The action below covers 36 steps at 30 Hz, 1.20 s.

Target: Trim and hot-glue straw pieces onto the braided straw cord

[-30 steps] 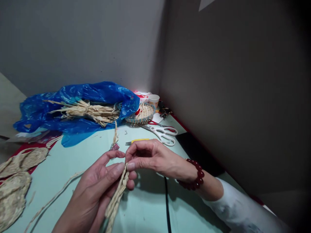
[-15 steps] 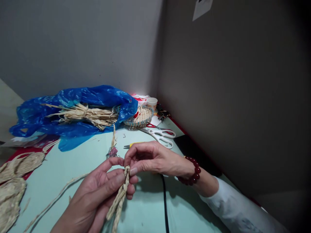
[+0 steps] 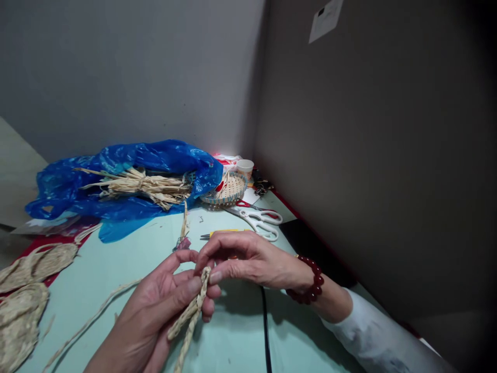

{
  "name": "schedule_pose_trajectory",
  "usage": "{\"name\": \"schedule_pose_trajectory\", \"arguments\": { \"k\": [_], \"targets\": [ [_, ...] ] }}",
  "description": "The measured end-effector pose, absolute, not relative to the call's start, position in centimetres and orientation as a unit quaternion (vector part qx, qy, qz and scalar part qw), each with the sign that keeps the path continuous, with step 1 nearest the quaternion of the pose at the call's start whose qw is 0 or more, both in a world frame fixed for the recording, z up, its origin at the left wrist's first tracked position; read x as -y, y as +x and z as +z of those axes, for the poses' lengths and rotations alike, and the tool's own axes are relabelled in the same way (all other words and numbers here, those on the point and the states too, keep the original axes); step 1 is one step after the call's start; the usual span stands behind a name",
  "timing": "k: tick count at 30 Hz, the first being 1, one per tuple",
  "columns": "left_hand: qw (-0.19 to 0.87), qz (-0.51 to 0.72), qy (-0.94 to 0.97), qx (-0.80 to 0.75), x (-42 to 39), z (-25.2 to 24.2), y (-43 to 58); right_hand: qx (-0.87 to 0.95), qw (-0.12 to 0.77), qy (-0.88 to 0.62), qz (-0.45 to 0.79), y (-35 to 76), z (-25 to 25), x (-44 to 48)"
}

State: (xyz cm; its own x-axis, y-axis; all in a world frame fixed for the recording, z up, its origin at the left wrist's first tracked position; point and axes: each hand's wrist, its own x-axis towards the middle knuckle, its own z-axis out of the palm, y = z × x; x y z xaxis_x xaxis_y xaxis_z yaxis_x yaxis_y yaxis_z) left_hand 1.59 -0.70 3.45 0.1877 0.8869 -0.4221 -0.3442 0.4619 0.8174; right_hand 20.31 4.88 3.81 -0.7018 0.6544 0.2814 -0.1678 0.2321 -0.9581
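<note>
My left hand (image 3: 159, 305) and my right hand (image 3: 248, 259) meet over the pale green table (image 3: 116, 264), both pinching the top end of a braided straw cord (image 3: 190, 318). The braid runs down from my fingertips toward the bottom edge of the view. A thin straw strand with a small pink clip (image 3: 182, 242) rises just beyond my left fingers. My right wrist wears a dark red bead bracelet (image 3: 310, 282).
A blue plastic bag (image 3: 116, 181) with a straw bundle (image 3: 143, 186) lies at the back. A small woven basket (image 3: 227, 190), paper cup (image 3: 245, 168), white scissors (image 3: 258, 220) and a yellow-handled tool (image 3: 221, 234) sit near the corner. Woven straw pieces (image 3: 27, 280) lie left. A black cable (image 3: 266, 331) runs forward.
My right fingers have shifted slightly lower on the braid's top end. The braid has twisted a little in my left hand. The view has moved slightly.
</note>
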Motion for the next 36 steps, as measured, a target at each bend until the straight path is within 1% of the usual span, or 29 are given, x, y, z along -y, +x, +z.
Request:
{"name": "schedule_pose_trajectory", "arguments": {
  "k": [6,8,14,17,23,28,30,36],
  "targets": [
    [0.714,0.421,0.296,-0.475,0.9,3.6,1.8,0.684,0.374,-0.199,0.594,20.0,3.5,-4.7],
    [0.7,0.43,0.301,-0.485,1.1,3.8,2.0,0.687,0.38,-0.216,0.58,20.0,3.5,-4.7],
    [0.668,0.405,0.354,-0.514,1.3,4.3,2.1,0.73,0.405,-0.247,0.492,20.2,3.7,-4.4],
    [0.635,0.392,0.395,-0.535,1.3,4.0,1.7,0.74,0.417,-0.252,0.464,20.3,3.8,-4.3],
    [0.556,0.425,0.446,-0.558,1.2,3.9,1.2,0.725,0.432,-0.249,0.476,20.5,4.0,-4.3],
    [0.585,0.416,0.437,-0.542,1.2,4.5,1.6,0.724,0.437,-0.24,0.476,20.5,4.1,-4.3],
    [0.579,0.415,0.443,-0.545,1.3,4.5,1.6,0.716,0.436,-0.242,0.488,20.5,4.3,-4.2],
    [0.469,0.449,0.525,-0.55,1.0,3.9,1.2,0.678,0.42,-0.221,0.561,20.3,4.5,-4.1]
  ]
}}
